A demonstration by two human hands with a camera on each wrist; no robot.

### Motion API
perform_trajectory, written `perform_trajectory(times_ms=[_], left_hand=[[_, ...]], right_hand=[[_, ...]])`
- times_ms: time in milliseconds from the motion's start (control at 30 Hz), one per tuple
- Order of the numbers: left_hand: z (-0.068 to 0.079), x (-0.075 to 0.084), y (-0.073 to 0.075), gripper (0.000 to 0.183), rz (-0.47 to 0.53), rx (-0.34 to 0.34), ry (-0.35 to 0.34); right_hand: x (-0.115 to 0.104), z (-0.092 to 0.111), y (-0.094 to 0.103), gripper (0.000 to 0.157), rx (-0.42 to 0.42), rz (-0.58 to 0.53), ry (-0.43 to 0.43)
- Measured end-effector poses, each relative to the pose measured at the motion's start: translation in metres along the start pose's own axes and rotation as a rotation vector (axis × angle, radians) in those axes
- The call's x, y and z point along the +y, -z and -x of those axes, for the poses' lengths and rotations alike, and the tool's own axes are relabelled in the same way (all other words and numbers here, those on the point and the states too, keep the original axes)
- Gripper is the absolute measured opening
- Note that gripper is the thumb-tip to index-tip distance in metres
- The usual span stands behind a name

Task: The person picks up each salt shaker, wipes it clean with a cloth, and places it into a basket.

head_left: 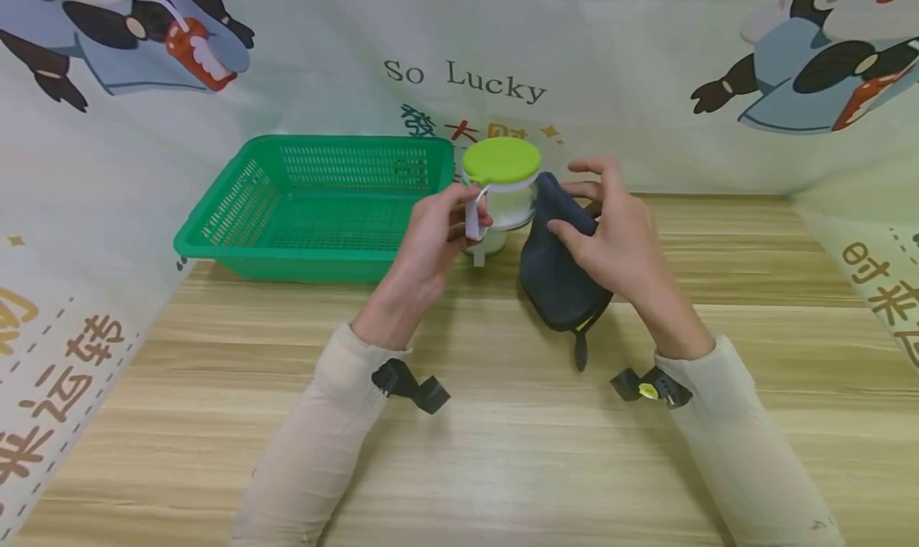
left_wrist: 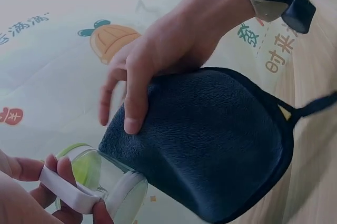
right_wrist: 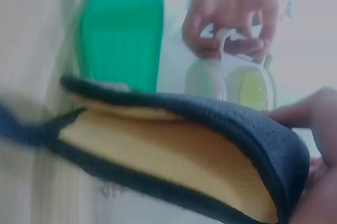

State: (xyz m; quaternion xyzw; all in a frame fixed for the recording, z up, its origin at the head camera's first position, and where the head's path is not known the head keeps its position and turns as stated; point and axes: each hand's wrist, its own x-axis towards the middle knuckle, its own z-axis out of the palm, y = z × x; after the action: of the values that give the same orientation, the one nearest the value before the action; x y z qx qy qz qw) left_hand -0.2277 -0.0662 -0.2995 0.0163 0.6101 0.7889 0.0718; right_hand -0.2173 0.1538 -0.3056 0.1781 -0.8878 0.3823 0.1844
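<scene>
My left hand (head_left: 434,232) grips the white handle (left_wrist: 71,191) of a clear jug with a lime-green lid (head_left: 502,160). In the head view the jug appears upright, just right of the basket. My right hand (head_left: 617,228) pinches the upper end of a dark blue plush mitt (head_left: 563,268), thumb on its near face. The mitt's narrow tip meets the jug's side in the left wrist view. From its wide lower end hangs a dark loop (head_left: 581,350). The right wrist view shows the mitt's yellow lining (right_wrist: 168,155) between dark edges.
A green slotted basket (head_left: 323,264) stands at the back left of the wooden table (head_left: 467,451). Below the jug shows a pale green and white piece (head_left: 490,244), partly hidden. A printed cloth (head_left: 632,76) hangs behind and along the sides. Each wrist carries a black strapped camera.
</scene>
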Motion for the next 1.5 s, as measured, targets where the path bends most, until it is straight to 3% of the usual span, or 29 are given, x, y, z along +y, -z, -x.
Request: perform_trajectory(times_ms=[167, 300, 500, 700, 1033, 1233, 1500], left_hand=[[0.0, 0.001, -0.002, 0.023, -0.003, -0.005, 0.002], [0.001, 0.001, -0.004, 0.024, -0.023, -0.019, -0.004], [0.002, -0.003, -0.007, 0.028, -0.087, -0.04, -0.025], [0.0, -0.006, -0.007, 0.029, -0.1, -0.038, -0.026], [0.001, -0.008, -0.009, 0.03, -0.157, -0.039, -0.037], [0.0, -0.009, -0.009, 0.029, -0.108, -0.05, -0.016], [-0.002, -0.009, -0.006, 0.028, -0.073, -0.044, -0.005]], right_hand=[[0.0, 0.0, 0.001, 0.043, 0.041, -0.335, -0.173], [0.001, 0.0, 0.003, 0.032, 0.065, -0.469, -0.251], [0.0, 0.0, 0.007, 0.028, 0.008, -0.388, -0.311], [0.0, -0.002, 0.008, 0.035, -0.042, -0.314, -0.33], [0.007, -0.002, 0.006, 0.032, 0.018, -0.219, -0.302], [0.007, -0.003, 0.007, 0.032, 0.056, -0.151, -0.297], [-0.006, -0.002, 0.011, 0.03, -0.018, -0.048, -0.261]])
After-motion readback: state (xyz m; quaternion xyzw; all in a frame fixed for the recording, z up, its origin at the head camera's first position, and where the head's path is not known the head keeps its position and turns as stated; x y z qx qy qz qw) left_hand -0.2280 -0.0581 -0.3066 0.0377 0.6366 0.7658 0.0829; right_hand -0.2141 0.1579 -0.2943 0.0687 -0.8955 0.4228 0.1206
